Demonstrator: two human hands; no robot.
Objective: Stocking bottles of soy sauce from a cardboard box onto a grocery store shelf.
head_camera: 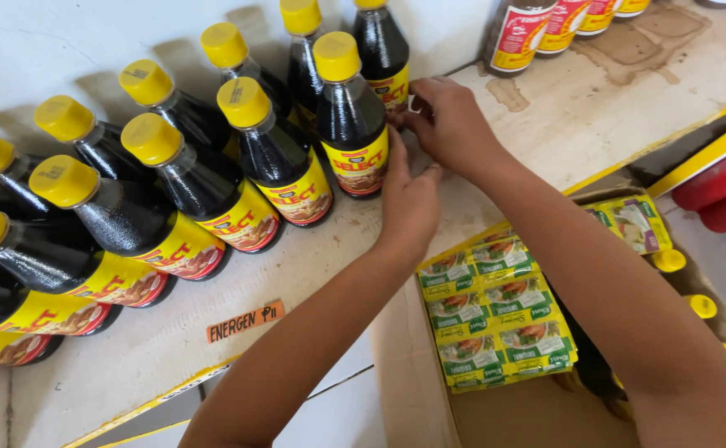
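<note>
Two bare hands meet beside one dark sauce bottle (350, 124) with a yellow cap, which stands upright on the white shelf (562, 124). The left hand (408, 199) is at five o'clock from this bottle, fingers straight and flat, touching its right side near the label. The right hand (450, 120) is at three o'clock, fingers curled narrow at the bottle's side; I cannot tell if it grips. At five o'clock, a cardboard box (404, 373) holds green-yellow sachets (495, 311).

bright, even daylight; soft shadows of bottles (213, 178) on the wall (48, 41); glare on glass; sharp focus.
</note>
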